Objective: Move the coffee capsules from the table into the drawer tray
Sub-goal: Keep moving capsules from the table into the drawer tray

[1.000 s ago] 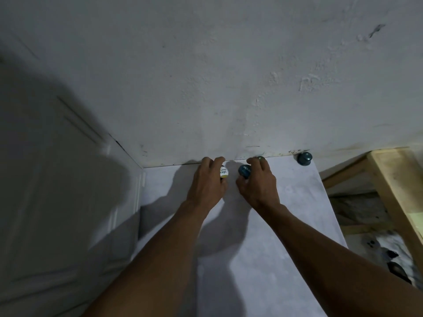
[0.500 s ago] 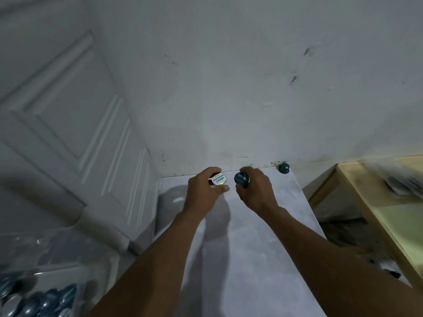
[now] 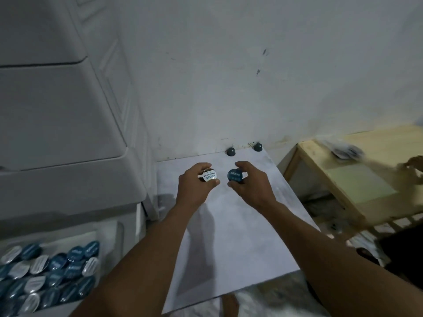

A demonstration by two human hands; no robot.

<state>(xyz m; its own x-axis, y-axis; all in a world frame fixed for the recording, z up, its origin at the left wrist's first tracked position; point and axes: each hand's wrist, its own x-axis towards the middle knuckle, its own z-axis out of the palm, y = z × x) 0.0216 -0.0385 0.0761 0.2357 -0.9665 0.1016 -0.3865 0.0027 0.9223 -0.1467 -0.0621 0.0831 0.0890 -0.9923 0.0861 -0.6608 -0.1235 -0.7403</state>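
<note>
My left hand [image 3: 194,186] grips a silver-lidded capsule [image 3: 209,176] above the far part of the grey table [image 3: 240,236]. My right hand [image 3: 250,184] grips a blue-lidded capsule [image 3: 235,175] beside it. Two dark capsules stand upside down at the table's far edge against the wall, one [image 3: 230,151] in the middle and one [image 3: 258,147] at the far right corner. The drawer tray [image 3: 75,239] at the lower left holds several blue and silver capsules [image 3: 50,268].
A white drawer cabinet [image 3: 57,133] stands left of the table, above the open tray. A wooden frame table [image 3: 357,175] stands to the right, with another person's hand [image 3: 414,163] over it. The white wall [image 3: 229,76] backs the table.
Both hands have lifted their capsules off the far edge and drawn back toward me. The view has tilted down and left, bringing the drawer tray into sight.
</note>
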